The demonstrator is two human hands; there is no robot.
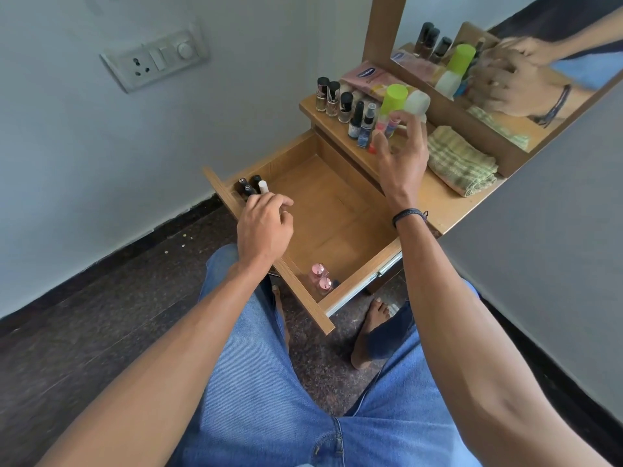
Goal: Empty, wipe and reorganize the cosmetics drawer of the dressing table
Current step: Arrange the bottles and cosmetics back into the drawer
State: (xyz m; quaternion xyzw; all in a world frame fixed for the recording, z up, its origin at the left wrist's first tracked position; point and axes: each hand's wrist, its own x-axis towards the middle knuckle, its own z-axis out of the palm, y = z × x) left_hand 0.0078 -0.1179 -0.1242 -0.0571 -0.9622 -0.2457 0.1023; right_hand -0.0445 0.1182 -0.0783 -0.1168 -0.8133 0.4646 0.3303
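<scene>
The wooden drawer (337, 210) is pulled out, its floor mostly bare. In its far left corner stand small black-capped bottles (245, 187) and a white tube (263, 187). My left hand (264, 219) hovers right beside them with loosely curled fingers, and I see nothing in it. Two pink-capped bottles (322, 277) sit in the drawer's near right corner. My right hand (401, 160) is raised over the tabletop with fingers spread, just short of a green-capped bottle (394, 97) and a white-capped bottle (418, 101).
Several nail polish bottles (332, 97) and a pink packet (367, 75) stand on the tabletop (438, 200), with a folded checked cloth (458, 160) to the right. A mirror (505, 79) rises behind. My knees and bare feet are under the drawer.
</scene>
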